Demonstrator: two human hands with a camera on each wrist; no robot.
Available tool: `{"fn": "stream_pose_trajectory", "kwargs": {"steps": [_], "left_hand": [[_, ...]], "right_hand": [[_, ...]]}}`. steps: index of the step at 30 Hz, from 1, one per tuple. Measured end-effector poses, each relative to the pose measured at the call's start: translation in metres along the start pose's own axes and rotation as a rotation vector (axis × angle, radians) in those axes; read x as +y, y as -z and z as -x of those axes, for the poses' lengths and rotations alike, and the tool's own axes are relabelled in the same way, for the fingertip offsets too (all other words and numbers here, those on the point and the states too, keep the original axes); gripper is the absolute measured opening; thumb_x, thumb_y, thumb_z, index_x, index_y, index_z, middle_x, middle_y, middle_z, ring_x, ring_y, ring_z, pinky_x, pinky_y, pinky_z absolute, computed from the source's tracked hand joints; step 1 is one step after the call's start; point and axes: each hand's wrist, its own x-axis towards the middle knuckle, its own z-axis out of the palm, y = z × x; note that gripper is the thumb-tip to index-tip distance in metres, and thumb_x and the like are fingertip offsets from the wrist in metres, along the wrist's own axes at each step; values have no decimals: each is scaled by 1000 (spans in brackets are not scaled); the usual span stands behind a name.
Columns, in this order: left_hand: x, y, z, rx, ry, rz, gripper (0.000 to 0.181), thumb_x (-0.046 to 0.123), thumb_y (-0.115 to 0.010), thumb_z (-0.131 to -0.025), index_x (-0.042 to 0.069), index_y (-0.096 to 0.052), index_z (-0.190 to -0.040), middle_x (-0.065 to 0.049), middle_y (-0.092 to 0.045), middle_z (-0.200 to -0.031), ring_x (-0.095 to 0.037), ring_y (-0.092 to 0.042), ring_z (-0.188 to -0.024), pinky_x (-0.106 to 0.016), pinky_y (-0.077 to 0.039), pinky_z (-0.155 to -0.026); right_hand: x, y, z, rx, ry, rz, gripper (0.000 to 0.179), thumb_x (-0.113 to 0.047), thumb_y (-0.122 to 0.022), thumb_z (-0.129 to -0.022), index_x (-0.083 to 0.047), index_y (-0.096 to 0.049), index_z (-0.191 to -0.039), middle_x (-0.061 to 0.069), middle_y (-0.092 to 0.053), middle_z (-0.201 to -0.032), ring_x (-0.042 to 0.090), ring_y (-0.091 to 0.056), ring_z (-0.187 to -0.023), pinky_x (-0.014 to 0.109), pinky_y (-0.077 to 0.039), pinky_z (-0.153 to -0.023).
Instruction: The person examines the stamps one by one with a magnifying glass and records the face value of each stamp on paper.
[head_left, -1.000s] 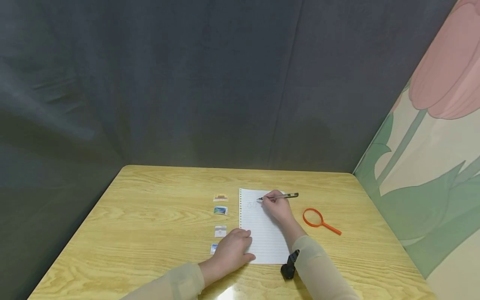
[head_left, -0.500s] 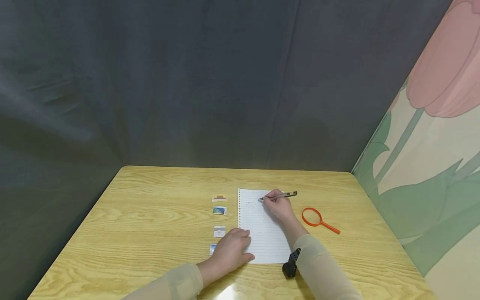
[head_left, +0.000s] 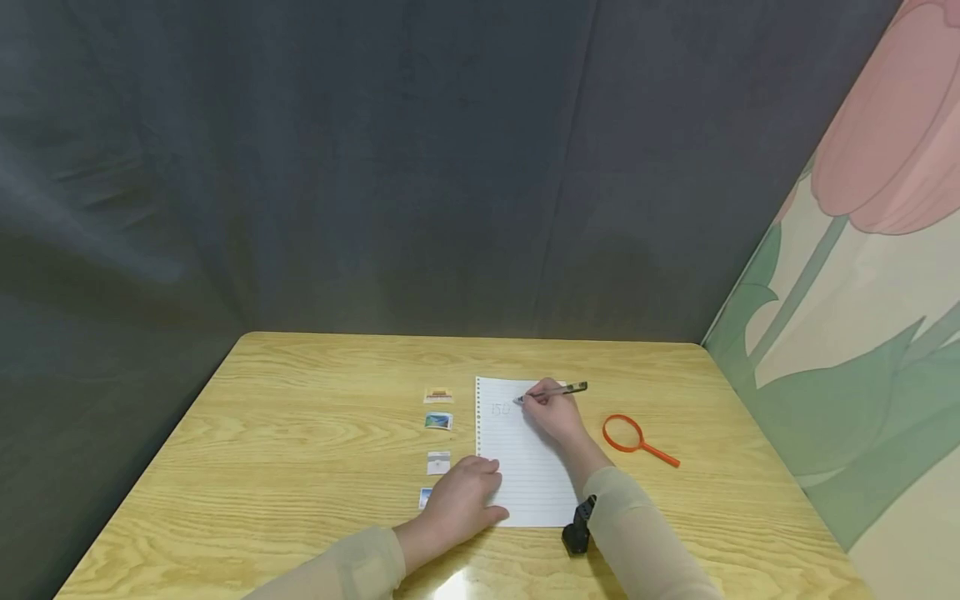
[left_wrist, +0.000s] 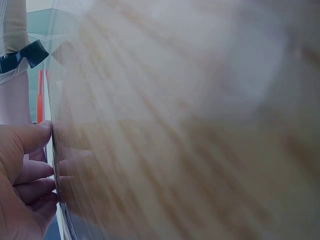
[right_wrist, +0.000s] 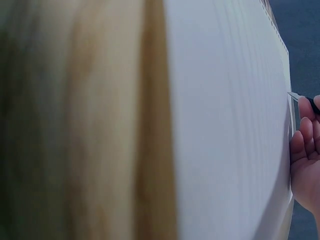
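In the head view my right hand [head_left: 555,411] pinches a pen [head_left: 564,389] near its tip, which points left at the upper part of a lined loose-leaf sheet [head_left: 528,475]. Faint handwriting that looks like "150" [head_left: 500,409] stands just left of the tip. The right wrist view catches the pen tip [right_wrist: 294,95] at the far edge of the page, with curled fingers behind it. My left hand [head_left: 461,500] rests on the sheet's lower left, fingers relaxed, partly covering the lowest of several small stamp-like pictures [head_left: 425,497]. The left wrist view shows that hand [left_wrist: 25,170] low against the tabletop.
Right of the sheet lies an orange magnifying glass [head_left: 642,444]. The other stamp-like pieces [head_left: 438,421] form a column left of the page. A dark curtain [head_left: 405,167] hangs behind the wooden table [head_left: 300,433], and a flower-patterned wall covering [head_left: 862,333] borders its right side.
The pen has shifted slightly left over the page, its upper end swinging a little left too. My left hand stays in place on the sheet.
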Motion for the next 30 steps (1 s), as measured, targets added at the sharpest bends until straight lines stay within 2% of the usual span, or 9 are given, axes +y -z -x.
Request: {"fn": "stream_pose_trajectory", "kwargs": {"steps": [6,13,30], "left_hand": [[-1,-2,0,8,-13,-9,34,39,-81,-81,9,-75,-96,-10,-68,-122,-22,-60,-117,-32,-44,-106],[1,0,-1,-20,9,-4,34,37,-81,-82,8,-75,-99,-9,-67,-124,-22,-59,-119,-31,-42,-107],[1,0,0,-10,11,-13,35,37,-81,-81,8,-75,-100,-9,-67,-124,-22,-59,-118,-32,-44,-106]], "right_hand": [[-1,1,2,-31,-9,-25,8,-7,-70,-85,-6,-63,-83,4,-63,-77,17,-57,-72,27,-47,-64],[3,1,3,33,-46,-58,6,-9,-67,-86,-4,-64,-88,8,-64,-84,21,-60,-79,29,-50,-69],[3,6,3,22,-6,33,7,-10,-70,-84,-7,-63,-84,2,-61,-76,18,-56,-73,29,-47,-66]]}}
